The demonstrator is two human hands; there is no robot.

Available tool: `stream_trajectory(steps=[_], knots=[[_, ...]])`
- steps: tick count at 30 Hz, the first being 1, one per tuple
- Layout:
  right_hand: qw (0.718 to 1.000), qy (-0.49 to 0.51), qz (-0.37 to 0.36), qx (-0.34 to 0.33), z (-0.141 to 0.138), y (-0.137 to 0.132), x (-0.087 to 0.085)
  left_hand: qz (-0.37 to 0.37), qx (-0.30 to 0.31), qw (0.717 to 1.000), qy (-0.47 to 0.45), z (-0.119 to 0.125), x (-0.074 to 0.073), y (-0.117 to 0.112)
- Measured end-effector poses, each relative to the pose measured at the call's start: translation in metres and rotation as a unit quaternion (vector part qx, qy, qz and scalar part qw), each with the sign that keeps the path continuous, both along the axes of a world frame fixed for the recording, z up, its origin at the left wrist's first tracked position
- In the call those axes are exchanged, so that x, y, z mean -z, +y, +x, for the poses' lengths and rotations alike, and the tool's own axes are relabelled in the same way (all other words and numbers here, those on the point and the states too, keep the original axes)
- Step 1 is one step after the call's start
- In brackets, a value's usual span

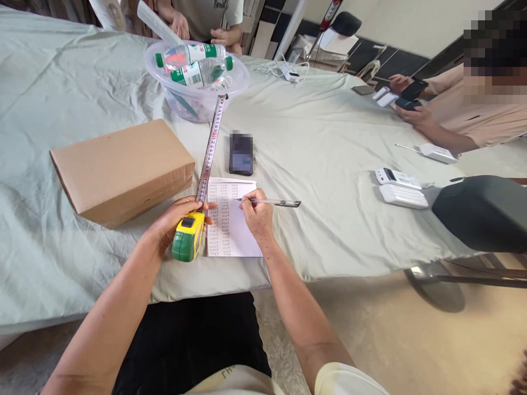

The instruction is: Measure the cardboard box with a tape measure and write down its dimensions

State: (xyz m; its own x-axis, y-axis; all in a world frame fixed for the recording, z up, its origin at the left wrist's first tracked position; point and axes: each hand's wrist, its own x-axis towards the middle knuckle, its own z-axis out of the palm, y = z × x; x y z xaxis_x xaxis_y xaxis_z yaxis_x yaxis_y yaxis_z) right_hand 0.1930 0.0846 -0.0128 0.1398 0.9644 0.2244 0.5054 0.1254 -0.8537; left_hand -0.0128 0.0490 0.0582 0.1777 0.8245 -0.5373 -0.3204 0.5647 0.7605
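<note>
My left hand (175,219) grips a yellow and green tape measure (188,237) at the table's near edge. Its tape blade (212,142) runs out away from me to a clear plastic bowl (236,82). My right hand (257,214) pinches a silver pen (274,202) with its tip on a white sheet of printed figures (230,230). A brown cardboard box (121,170) lies just left of the tape. A dark phone (241,153) lies beyond the sheet.
The bowl holds green-capped plastic bottles (193,63). A pale cloth (329,164) covers the table. One person (473,109) at the right holds a phone, another (206,22) stands at the far side. White devices (401,189) and a dark chair (481,211) are at the right.
</note>
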Motion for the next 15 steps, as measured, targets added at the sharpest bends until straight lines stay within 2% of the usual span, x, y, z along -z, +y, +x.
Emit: stream_trajectory(steps=[5,11,15], knots=[[1.000,-0.001,0.005,0.004,-0.0003,0.0002,0.0005,-0.010,0.003,1.000,0.006,-0.0001,-0.0007,-0.0005],[0.998,0.024,0.014,0.054,0.0024,0.0000,0.0013,-0.012,0.003,1.000,0.008,-0.0005,-0.0009,-0.0009],[0.999,0.026,0.001,0.043,0.0025,0.0000,0.0012,-0.010,0.005,1.000,0.006,0.0000,-0.0010,-0.0005]])
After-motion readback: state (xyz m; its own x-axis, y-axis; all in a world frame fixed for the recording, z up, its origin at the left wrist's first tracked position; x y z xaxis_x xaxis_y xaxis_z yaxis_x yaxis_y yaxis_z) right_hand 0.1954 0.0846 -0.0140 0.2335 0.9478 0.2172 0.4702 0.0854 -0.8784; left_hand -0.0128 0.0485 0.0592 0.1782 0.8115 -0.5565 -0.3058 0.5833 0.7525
